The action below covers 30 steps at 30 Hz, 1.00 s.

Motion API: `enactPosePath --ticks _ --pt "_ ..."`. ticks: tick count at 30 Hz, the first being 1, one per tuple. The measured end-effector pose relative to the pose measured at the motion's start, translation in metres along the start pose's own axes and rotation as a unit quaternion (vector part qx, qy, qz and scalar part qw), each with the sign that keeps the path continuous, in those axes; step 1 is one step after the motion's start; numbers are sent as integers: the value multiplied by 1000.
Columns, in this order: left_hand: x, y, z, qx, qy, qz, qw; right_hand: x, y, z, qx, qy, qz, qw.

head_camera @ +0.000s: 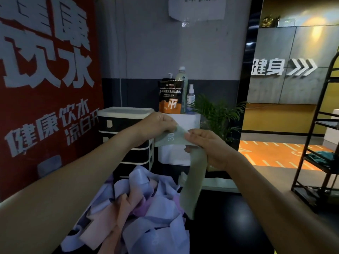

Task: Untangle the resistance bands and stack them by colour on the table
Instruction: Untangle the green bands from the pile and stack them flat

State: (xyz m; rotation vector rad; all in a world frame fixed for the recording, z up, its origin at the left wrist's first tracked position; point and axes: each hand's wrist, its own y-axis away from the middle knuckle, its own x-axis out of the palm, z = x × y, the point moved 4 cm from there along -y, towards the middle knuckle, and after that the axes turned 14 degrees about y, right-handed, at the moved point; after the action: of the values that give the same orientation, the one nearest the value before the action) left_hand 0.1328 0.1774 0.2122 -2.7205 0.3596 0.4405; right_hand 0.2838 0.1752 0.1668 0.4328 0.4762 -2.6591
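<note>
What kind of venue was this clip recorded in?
Most likely a gym's front area: fitness wall lettering with arrows, a supplement powder pouch on the counter, and tangled resistance bands below both hands.

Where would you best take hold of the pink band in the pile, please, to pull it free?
Probably at the pink band's exposed folded section on the left of the pile, coming from above and the left. That part lies on top, uncovered, while its other end runs under lilac bands. Both hands, left hand and right hand, currently hold the green band.
</note>
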Motion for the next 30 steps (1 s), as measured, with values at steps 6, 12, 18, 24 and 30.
enactPosePath --ticks 6,12,18,24,30 --pt "5 -5 22 3 -150 -2 989 -24 8 -43 44 184 5 982" --pt "0 -13 48 14 -234 -57 970 -45 18 -101 97 422 50 900" --pt "5 -20 86 -32 -221 -40 974 -80 39 -159 200 433 -12 879" --pt "2 -41 130 -72 -181 -138 971 -117 66 -199 277 135 -150 939" --pt "36 -61 175 -163 100 -222 956 -144 71 -221 280 4 -326 903"
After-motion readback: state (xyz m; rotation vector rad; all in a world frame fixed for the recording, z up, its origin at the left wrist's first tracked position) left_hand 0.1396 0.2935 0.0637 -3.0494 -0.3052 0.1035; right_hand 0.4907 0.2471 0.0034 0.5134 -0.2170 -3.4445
